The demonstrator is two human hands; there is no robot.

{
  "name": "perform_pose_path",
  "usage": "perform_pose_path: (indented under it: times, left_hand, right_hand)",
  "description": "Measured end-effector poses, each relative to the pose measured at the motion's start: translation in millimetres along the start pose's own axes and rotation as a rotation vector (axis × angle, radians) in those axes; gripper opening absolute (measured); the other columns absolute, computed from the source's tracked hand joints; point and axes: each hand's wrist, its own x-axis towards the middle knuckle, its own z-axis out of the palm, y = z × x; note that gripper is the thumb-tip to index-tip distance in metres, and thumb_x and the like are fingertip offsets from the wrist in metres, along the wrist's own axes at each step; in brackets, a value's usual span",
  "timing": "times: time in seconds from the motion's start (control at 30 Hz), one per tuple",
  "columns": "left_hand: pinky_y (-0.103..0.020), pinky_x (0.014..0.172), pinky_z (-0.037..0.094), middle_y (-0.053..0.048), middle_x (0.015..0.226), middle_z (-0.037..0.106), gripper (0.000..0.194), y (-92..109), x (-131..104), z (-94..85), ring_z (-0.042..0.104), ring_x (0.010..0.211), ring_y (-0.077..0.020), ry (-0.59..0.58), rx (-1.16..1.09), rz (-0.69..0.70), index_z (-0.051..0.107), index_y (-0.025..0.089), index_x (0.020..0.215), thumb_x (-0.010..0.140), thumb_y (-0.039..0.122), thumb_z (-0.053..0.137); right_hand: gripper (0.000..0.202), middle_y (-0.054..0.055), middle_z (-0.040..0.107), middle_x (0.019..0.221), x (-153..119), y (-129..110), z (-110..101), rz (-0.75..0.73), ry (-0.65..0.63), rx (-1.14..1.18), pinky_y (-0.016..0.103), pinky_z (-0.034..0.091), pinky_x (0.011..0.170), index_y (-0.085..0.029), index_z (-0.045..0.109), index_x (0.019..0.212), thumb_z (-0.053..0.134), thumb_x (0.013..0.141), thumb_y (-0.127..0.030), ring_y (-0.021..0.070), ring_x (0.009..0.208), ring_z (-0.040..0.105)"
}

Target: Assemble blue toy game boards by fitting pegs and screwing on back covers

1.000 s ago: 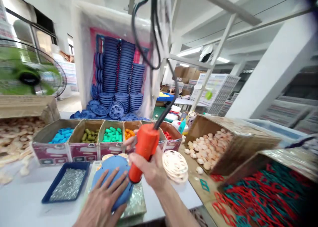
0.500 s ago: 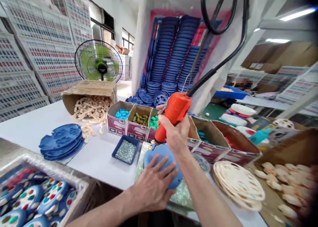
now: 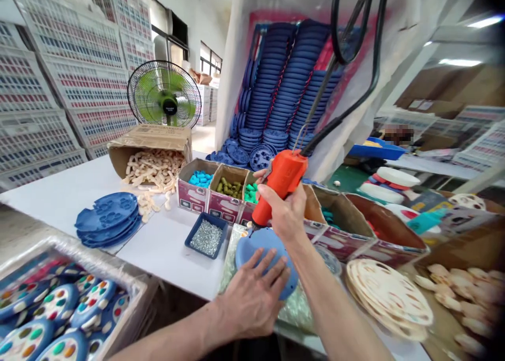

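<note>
My right hand [image 3: 290,208] is wrapped round an orange electric screwdriver [image 3: 281,179], its bit pointing down at the far left edge of a light-blue round plastic piece [image 3: 252,245]. Whether the bit touches the plastic I cannot tell. Spread flat on top of that piece, my left hand [image 3: 252,292] presses it onto a pad wrapped in clear plastic [image 3: 298,306]. Just left of the pad stands a dark blue tray of small silver screws [image 3: 207,237].
Cardboard compartments [image 3: 193,198] with coloured pieces run behind my hands. Blue plates [image 3: 108,219] lie stacked at left, cream palette-shaped plates [image 3: 389,292] at right. A crate of finished palettes [image 3: 59,308] is at lower left. Black cable [image 3: 347,116] hangs above.
The whole scene has shifted slightly to the right in view. Both hands keep their hold, and the screwdriver stays over the same edge of the blue piece.
</note>
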Motion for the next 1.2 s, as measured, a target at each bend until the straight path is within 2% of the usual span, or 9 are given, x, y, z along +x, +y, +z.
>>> perform_pose_path:
  times: [0.13,0.3,0.43,0.57,0.7,0.77,0.87,0.97,1.2]
  left_hand:
    - [-0.047,0.125,0.02,-0.023,0.16,0.038,0.06,18.5,-2.4,8.1,0.031,0.151,-0.0338,0.008,0.167,0.001,0.036,-0.002,0.15,0.099,0.028,0.042]
    - [-0.045,0.122,0.027,-0.024,0.153,0.047,0.053,27.6,-1.4,10.9,0.042,0.144,-0.033,0.046,0.178,-0.034,0.041,-0.002,0.146,0.1,0.024,0.039]
    - [-0.047,0.123,0.024,-0.024,0.15,0.05,0.048,24.9,0.4,4.8,0.044,0.142,-0.0337,0.066,0.17,-0.015,0.049,0.0,0.14,0.099,0.024,0.042]
    - [-0.045,0.123,0.023,-0.021,0.146,0.055,0.043,24.2,-1.4,5.7,0.047,0.139,-0.032,0.097,0.163,-0.01,0.055,0.004,0.135,0.099,0.022,0.04]
    - [-0.044,0.117,0.033,-0.015,0.135,0.066,0.039,24.9,-4.9,17.9,0.056,0.13,-0.0299,0.069,0.07,-0.027,0.061,0.009,0.128,0.1,0.022,0.038]
    - [-0.043,0.112,0.038,-0.014,0.129,0.069,0.036,24.2,-5.2,21.8,0.06,0.123,-0.0287,0.047,0.023,-0.026,0.064,0.011,0.122,0.1,0.022,0.038]
    - [-0.042,0.114,0.036,-0.017,0.135,0.065,0.037,22.2,-3.8,20.9,0.058,0.125,-0.0279,0.055,0.022,-0.01,0.062,0.008,0.125,0.1,0.021,0.039]
    - [-0.041,0.115,0.035,-0.02,0.139,0.062,0.039,21.5,-2.8,18.6,0.055,0.131,-0.0282,0.102,0.076,-0.022,0.058,0.005,0.131,0.098,0.02,0.041]
    - [-0.041,0.113,0.039,-0.014,0.131,0.069,0.038,24.5,-3.4,26.7,0.059,0.126,-0.0285,0.125,0.085,-0.036,0.062,0.009,0.127,0.098,0.023,0.043]
  right_hand:
    - [0.039,0.001,0.067,0.101,-12.9,-36.2,5.4,-0.022,0.047,0.05,0.03,0.052,0.061,-0.031,0.058,0.114,0.071,0.079,-0.02,0.0169,0.077,0.061]
    - [0.037,0.003,0.067,0.106,-44.9,-60.2,10.9,0.056,-0.019,0.019,0.038,0.057,0.074,-0.032,0.059,0.116,0.07,0.082,-0.019,0.0212,0.089,0.063]
    - [0.021,0.003,0.068,0.103,-51.7,-52.0,14.7,0.038,-0.027,-0.044,0.042,0.057,0.083,-0.027,0.064,0.102,0.071,0.083,-0.022,0.0207,0.088,0.063]
    - [0.016,0.005,0.068,0.105,-56.1,-38.2,19.3,0.066,-0.042,-0.055,0.041,0.057,0.08,-0.026,0.065,0.099,0.071,0.084,-0.024,0.0205,0.087,0.063]
    - [0.027,0.005,0.068,0.105,-67.7,-30.3,21.1,0.168,-0.122,-0.1,0.041,0.057,0.083,-0.025,0.063,0.106,0.074,0.082,-0.021,0.0212,0.09,0.064]
    - [0.03,0.004,0.067,0.105,-69.1,-33.7,20.1,0.183,-0.097,-0.094,0.042,0.057,0.086,-0.027,0.061,0.109,0.074,0.083,-0.021,0.0221,0.093,0.065]
    - [0.042,0.003,0.065,0.108,-62.8,-44.5,17.3,0.11,-0.032,-0.037,0.041,0.058,0.082,-0.034,0.056,0.121,0.073,0.084,-0.023,0.0229,0.094,0.064]
    - [0.049,0.002,0.065,0.107,-57.2,-48.4,16.1,0.092,-0.05,-0.055,0.041,0.058,0.081,-0.035,0.051,0.126,0.073,0.084,-0.024,0.0226,0.091,0.065]
    - [0.024,0.003,0.069,0.103,-66.4,-33.2,21.2,0.131,-0.04,-0.127,0.037,0.059,0.082,-0.025,0.061,0.104,0.073,0.083,-0.024,0.0197,0.09,0.067]
